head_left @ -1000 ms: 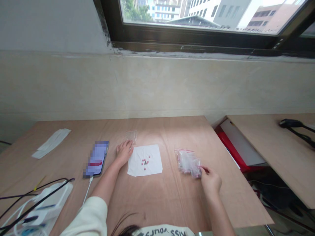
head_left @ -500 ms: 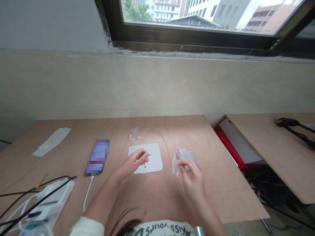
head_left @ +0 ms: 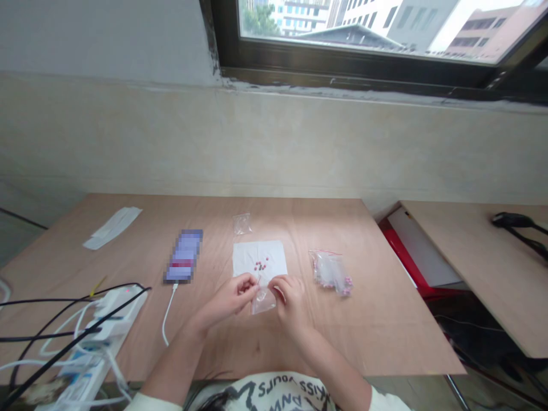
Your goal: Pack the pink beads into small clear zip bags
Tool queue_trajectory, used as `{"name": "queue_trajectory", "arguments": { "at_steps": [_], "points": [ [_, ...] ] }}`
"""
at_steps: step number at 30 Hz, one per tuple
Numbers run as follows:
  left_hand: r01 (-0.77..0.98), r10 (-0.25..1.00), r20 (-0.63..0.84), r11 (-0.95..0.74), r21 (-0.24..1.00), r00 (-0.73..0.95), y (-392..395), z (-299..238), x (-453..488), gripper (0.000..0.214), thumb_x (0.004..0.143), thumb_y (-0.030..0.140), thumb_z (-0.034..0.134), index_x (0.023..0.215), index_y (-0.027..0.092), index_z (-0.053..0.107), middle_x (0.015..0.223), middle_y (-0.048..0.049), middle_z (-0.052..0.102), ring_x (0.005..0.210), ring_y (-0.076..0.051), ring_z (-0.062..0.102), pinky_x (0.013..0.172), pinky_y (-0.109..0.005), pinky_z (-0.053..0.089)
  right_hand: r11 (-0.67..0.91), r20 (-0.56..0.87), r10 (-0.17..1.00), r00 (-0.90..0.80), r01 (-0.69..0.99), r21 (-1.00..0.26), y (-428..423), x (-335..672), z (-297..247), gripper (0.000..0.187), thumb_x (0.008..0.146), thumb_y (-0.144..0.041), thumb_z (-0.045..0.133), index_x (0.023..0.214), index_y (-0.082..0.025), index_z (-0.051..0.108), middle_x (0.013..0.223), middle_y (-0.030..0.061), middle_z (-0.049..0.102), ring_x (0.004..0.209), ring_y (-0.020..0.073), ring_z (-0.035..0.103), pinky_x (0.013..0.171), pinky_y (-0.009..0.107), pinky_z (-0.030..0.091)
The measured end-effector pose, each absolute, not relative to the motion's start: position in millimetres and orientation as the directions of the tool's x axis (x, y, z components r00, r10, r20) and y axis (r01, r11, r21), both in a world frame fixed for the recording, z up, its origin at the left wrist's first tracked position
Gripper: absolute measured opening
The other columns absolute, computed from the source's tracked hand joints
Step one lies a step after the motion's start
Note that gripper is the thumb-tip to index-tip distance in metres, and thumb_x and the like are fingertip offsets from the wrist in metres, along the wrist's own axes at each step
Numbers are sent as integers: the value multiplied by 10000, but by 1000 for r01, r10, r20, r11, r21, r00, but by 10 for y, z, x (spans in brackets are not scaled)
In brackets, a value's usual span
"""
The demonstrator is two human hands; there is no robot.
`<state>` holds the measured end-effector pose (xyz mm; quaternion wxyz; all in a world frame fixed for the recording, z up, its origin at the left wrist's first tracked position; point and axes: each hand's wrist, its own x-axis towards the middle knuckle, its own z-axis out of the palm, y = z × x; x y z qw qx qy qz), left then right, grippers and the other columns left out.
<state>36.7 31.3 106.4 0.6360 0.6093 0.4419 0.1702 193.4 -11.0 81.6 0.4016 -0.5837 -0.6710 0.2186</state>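
Between my hands is a small clear plastic bag (head_left: 263, 302), held just in front of a white sheet (head_left: 274, 251). My left hand (head_left: 240, 291) pinches the bag's left upper edge, thumb against fingers. At the other side my right hand (head_left: 289, 297) is closed on its right edge. What the bag contains is too small to make out. Several small pinkish-red beads (head_left: 260, 265) lie grouped on the sheet, just beyond my fingertips. To the right rests a larger zip bag (head_left: 329, 271) with pink and purple pieces in it.
Behind the sheet lies another clear bag (head_left: 242, 224). A phone (head_left: 184, 257) on a white charging cable (head_left: 169, 314) is at the left, with a long white strip (head_left: 113, 227) farther back. A power strip (head_left: 111, 319) with tangled cables fills the near left corner.
My right hand has left the larger zip bag and come to the sheet's near edge. Both hands now hold a small clear bag, and the beads on the sheet are uncovered. The view has shifted.
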Motion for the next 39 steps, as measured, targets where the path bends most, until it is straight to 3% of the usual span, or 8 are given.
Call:
{"name": "queue_trajectory", "arguments": {
  "at_steps": [6, 12, 18, 29, 35, 39],
  "points": [
    [267, 757, -270, 131, 955, 595, 397, 1027, 436, 162, 813, 281, 378, 810, 156, 481, 583, 56, 420, 479, -54, 394, 452, -175, 329, 142, 224, 973, 60, 607, -782, -37, 1940, 817, 104, 754, -122, 451, 754, -179, 537, 762, 34, 577, 753, 169, 507, 704, 300, 335],
    [202, 760, -170, 52, 978, 627, 452, 1038, 525, 94, 757, 232, 471, 817, 161, 484, 761, 11, 490, 701, -103, 478, 631, -225, 402, 111, 158, 985, 71, 444, -889, -6, 1913, 915, 88, 776, -204, 436, 724, -164, 494, 715, 30, 535, 689, 145, 493, 634, 266, 379],
    [211, 773, -224, 120, 970, 593, 432, 1037, 485, 231, 743, 282, 518, 937, 170, 461, 705, 33, 462, 649, -95, 470, 601, -223, 383, 35, 67, 996, 63, 416, -909, -17, 1917, 937, 152, 771, -254, 444, 645, -170, 444, 622, 1, 478, 590, 120, 440, 549, 240, 351],
    [167, 762, -249, 186, 968, 597, 293, 943, 513, 186, 732, 265, 538, 814, 180, 394, 590, 77, 417, 549, -69, 439, 530, -192, 330, -128, -167, 980, -107, 300, -945, -50, 1889, 1002, 261, 776, -326, 424, 577, -159, 453, 527, -24, 438, 507, 93, 391, 484, 214, 291],
    [76, 716, -258, 277, 958, 649, 322, 1028, 529, 234, 722, 249, 561, 865, 186, 386, 650, 55, 487, 628, -92, 505, 608, -227, 387, -181, -202, 968, -149, 147, -973, 26, 1991, 909, 274, 745, -375, 450, 577, -159, 450, 545, -27, 436, 533, 96, 402, 506, 215, 314],
    [82, 731, -243, 249, 965, 637, 386, 1075, 543, 195, 754, 262, 508, 892, 179, 398, 667, 33, 522, 677, -113, 522, 649, -251, 393, -205, -218, 966, -141, 98, -974, 88, 2016, 924, 233, 731, -332, 452, 576, -157, 462, 552, -16, 479, 543, 100, 434, 529, 219, 336]
  ]
}}
